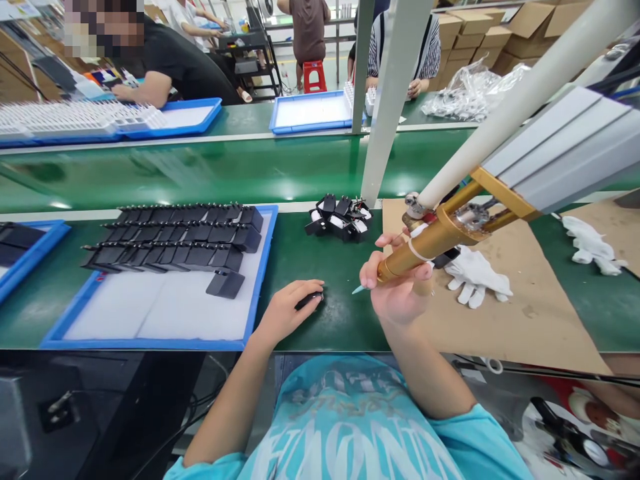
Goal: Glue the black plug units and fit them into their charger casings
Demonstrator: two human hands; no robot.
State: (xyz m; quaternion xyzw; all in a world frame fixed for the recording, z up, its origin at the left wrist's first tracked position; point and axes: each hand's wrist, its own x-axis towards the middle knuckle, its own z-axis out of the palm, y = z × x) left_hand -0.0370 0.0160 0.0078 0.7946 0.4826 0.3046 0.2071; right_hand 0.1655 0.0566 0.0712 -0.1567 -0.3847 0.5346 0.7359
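My left hand (289, 312) rests low over the green bench, its fingers curled round a small black part (309, 300) that they mostly cover. Fingers of my right hand (403, 297) wrap round a gold cylindrical tool (417, 248), which slants down from a grey ribbed body (560, 147) at the upper right. A pale blue tip (359, 290) points down-left from below that hand; whether it belongs to the gold tool I cannot tell. Beyond both hands lies a small heap of black and white parts (340, 219).
A blue-rimmed tray (265, 267) at left carries rows of black housings (175, 233). White gloves (477, 275) lie on brown cardboard (530, 320) at right. A pale post (387, 100) and slanting tube (505, 110) stand ahead. Co-workers (185, 63) sit across the line.
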